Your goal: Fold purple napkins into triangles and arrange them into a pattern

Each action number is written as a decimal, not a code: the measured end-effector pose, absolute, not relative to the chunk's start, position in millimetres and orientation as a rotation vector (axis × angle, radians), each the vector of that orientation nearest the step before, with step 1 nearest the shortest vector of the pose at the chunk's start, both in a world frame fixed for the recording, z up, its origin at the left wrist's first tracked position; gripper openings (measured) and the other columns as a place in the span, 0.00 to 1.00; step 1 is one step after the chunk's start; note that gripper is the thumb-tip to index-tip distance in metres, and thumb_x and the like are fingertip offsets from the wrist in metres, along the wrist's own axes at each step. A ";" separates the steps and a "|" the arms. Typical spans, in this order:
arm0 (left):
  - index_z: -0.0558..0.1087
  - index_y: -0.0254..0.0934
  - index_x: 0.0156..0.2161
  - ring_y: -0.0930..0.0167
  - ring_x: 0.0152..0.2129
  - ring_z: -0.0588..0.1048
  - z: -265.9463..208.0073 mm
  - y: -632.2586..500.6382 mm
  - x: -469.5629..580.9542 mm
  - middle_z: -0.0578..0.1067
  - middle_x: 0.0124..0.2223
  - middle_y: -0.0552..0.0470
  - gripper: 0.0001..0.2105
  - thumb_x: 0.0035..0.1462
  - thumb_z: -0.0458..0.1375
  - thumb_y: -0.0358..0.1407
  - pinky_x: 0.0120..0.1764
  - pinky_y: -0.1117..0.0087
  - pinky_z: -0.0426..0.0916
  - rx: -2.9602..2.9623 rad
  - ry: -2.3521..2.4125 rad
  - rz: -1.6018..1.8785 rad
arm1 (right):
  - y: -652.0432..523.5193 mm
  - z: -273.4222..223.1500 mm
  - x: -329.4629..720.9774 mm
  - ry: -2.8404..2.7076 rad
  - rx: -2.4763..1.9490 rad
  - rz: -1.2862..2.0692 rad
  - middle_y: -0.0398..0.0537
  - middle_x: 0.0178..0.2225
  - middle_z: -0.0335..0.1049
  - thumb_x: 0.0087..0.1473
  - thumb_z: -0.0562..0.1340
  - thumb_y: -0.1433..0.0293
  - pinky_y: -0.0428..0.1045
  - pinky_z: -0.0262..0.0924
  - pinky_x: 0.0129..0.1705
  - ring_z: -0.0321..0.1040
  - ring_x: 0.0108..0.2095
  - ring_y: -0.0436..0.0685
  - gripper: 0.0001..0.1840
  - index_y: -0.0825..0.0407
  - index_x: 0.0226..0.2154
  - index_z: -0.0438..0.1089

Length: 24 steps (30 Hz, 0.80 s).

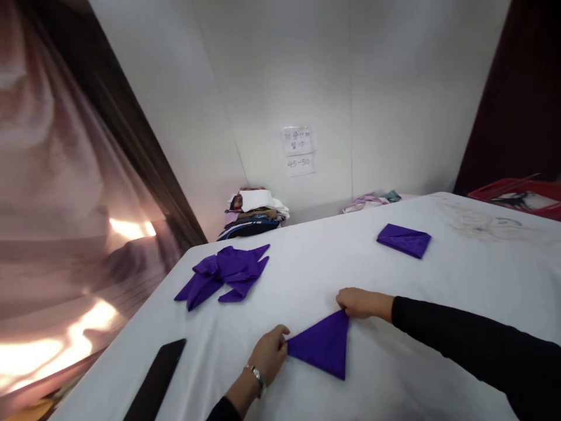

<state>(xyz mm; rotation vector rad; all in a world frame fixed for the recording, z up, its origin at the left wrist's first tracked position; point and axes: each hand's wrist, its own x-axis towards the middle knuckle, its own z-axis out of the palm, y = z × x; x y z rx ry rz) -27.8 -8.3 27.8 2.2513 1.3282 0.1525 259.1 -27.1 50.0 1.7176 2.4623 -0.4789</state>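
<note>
- Purple napkin (324,348), folded to a triangle, lies flat on the white table cover (394,275), near the front edge, between both hands.
- Left hand (269,354): fingers curled, pinching the triangle's left corner; bracelet on the wrist.
- Right hand (362,303): fingers closed down on the triangle's top corner, pressing it to the table; black sleeve up the arm.
- Heap of folded purple napkins (225,275) sits at the left of the table, well apart from the hands.
- One purple napkin folded to a rectangle (404,240) lies further back on the right, on its own.
- Dark flat object (155,380) at the near-left table edge; can't tell what it is.
- Pile of mixed folded cloths (254,211) behind the table by the wall.
- Red basket (517,196) at far right.
- Paper notes (298,149) stuck on the wall.
</note>
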 end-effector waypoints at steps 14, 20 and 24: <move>0.72 0.38 0.42 0.71 0.40 0.72 40.4 -9.8 -23.7 0.76 0.40 0.52 0.15 0.50 0.49 0.26 0.43 0.74 0.61 2.347 1.317 -0.098 | -34.0 48.9 262.0 2.443 1.724 -0.537 0.52 0.33 0.72 0.38 0.56 0.79 0.46 0.55 0.29 0.67 0.32 0.57 0.15 0.56 0.32 0.71; 0.74 0.39 0.35 0.70 0.38 0.72 44.5 -11.1 -19.9 0.76 0.38 0.52 0.14 0.49 0.48 0.26 0.42 0.72 0.62 2.426 1.276 -0.120 | -35.3 47.7 265.1 2.447 1.723 -0.598 0.50 0.33 0.72 0.38 0.57 0.78 0.46 0.54 0.27 0.67 0.32 0.56 0.16 0.54 0.32 0.72; 0.73 0.39 0.35 0.71 0.37 0.72 56.3 -10.1 -21.4 0.75 0.37 0.52 0.13 0.50 0.48 0.25 0.41 0.72 0.63 2.454 1.274 0.014 | -36.6 45.8 270.2 2.493 1.732 -0.593 0.52 0.36 0.72 0.39 0.57 0.77 0.47 0.57 0.31 0.68 0.35 0.57 0.20 0.54 0.38 0.71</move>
